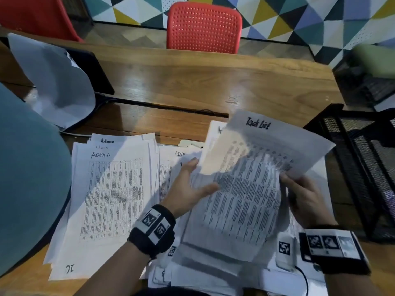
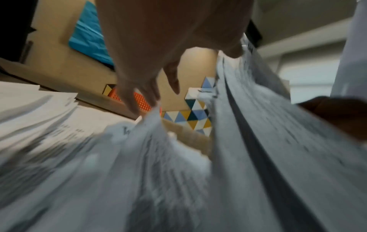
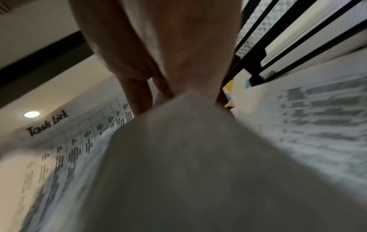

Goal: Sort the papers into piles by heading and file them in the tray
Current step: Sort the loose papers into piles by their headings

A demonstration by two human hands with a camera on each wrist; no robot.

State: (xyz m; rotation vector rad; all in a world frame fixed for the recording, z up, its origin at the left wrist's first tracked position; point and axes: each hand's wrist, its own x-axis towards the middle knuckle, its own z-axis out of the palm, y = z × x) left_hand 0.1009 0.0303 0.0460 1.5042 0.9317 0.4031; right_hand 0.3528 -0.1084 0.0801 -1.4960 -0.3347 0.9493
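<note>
On the wooden desk (image 1: 213, 82), left of the black mesh tray (image 1: 363, 159): your "Admin" pile (image 1: 113, 195); a raised "Task List" sheet (image 1: 256, 167), pinched by your right hand (image 1: 307, 199); your left hand (image 1: 188, 189), fingers straight, touching it.

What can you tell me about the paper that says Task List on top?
The Task List paper is a thin white sheet with a handwritten black heading and a printed table of small text. It is lifted and tilted above the other papers, bending. The right hand pinches its right edge; the left hand touches its left side.
</note>
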